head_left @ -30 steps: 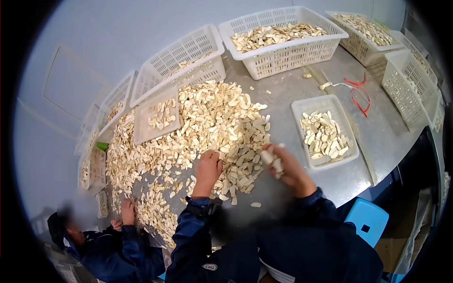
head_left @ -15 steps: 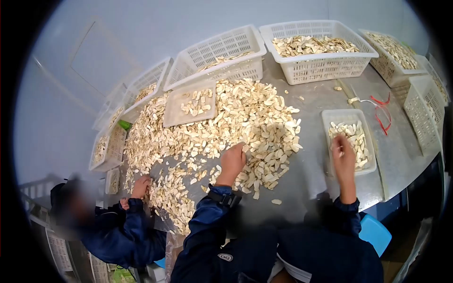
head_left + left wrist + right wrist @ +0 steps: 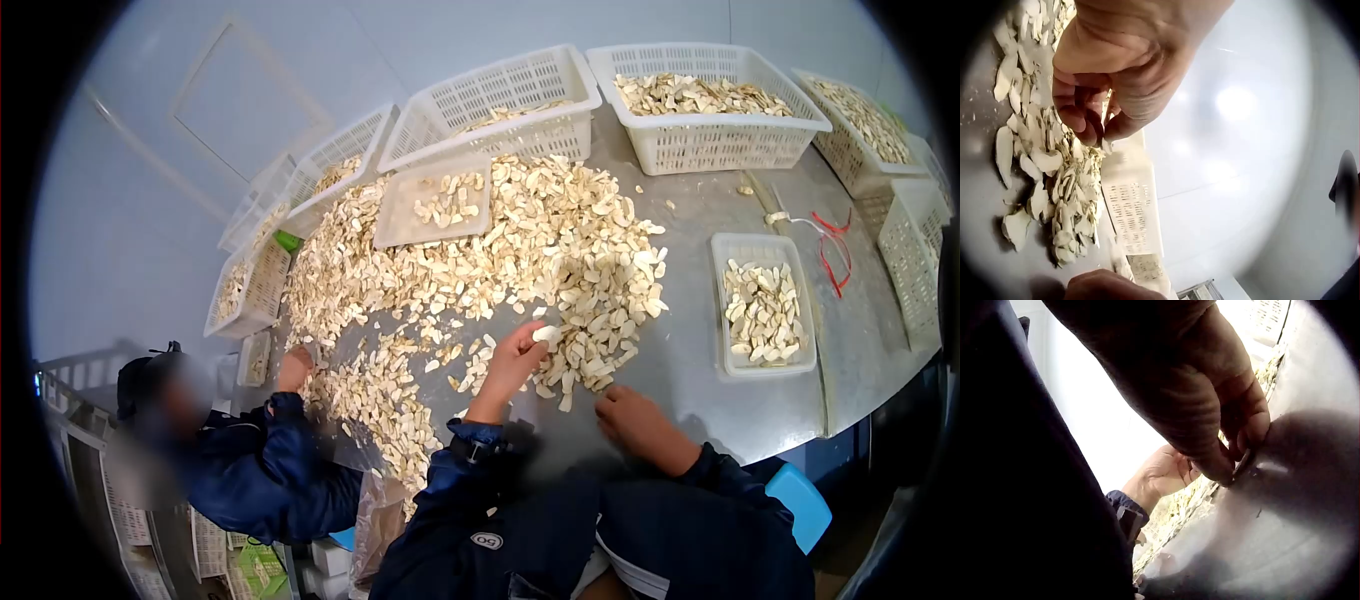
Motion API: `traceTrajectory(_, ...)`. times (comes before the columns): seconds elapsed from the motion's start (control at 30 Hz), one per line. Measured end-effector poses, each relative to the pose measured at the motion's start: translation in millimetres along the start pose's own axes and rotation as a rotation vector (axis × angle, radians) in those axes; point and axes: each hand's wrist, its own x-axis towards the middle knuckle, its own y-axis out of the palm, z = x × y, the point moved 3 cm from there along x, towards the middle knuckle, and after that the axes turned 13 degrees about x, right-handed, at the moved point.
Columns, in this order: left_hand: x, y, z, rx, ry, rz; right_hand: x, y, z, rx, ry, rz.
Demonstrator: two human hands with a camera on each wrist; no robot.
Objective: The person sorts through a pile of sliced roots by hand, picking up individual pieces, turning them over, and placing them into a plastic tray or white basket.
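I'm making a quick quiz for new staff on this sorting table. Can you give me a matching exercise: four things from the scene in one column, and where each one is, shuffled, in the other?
Things:
1. left hand
2. right hand
3. small tray of slices
4. red-handled scissors

Places:
A. on bare metal table near the person's body
B. at the near edge of the big pile of slices, pinching a pale slice
C. between the small tray and the baskets on the right
D. on the table to the right of the big pile

Pairs: 1-B, 2-A, 3-D, 4-C
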Motion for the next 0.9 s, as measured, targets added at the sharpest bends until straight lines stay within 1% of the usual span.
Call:
traceTrajectory(0.03,-5.4,2.2,-0.2,-0.029,-0.024,0.01,-1.2,-0.1,-0.2,0.036,-0.006,-0.012)
traceTrajectory(0.1,-12.8,4.2,7.9,-0.065,-0.009,-0.005,-2.3,-2.0,-1.5,0.114,-0.012,-0.029)
traceTrajectory(0.17,-25.0,7.4,14.7,-0.092,-0.012,-0.015,-7.3,-17.8,4.0,0.141,-0.092,-0.059)
traceTrajectory(0.2,-31.1,7.6,10.2,-0.1,-0.017,-0.021,-10.7,-24.4,6.2,0.154,-0.129,-0.072)
traceTrajectory(0.27,-42.5,7.7,1.9,-0.089,-0.029,-0.042,-14.1,-27.3,5.0,0.158,-0.027,-0.077)
traceTrajectory(0.33,-50.3,6.5,8.1,-0.076,-0.047,-0.051,-15.5,-25.0,1.5,0.104,0.034,-0.095)
traceTrajectory(0.43,-57.8,8.6,6.9,-0.101,-0.056,-0.062,-14.7,-19.9,2.9,0.024,-0.027,-0.112)
traceTrajectory(0.63,-68.7,8.5,-1.2,-0.08,-0.055,-0.078,-12.7,-11.9,8.8,-0.031,0.012,-0.038)
traceTrajectory(0.73,-71.7,9.2,-3.4,-0.085,-0.057,-0.071,-11.7,-24.7,4.9,0.079,-0.056,-0.019)
traceTrajectory(0.83,-73.4,8.9,-5.8,-0.067,-0.056,-0.053,-14.8,-78.3,5.4,0.458,0.339,-0.065)
traceTrajectory(0.9,-74.5,10.4,-10.1,-0.065,-0.059,-0.037,-23.2,-70.0,-64.6,0.657,0.244,-0.619)
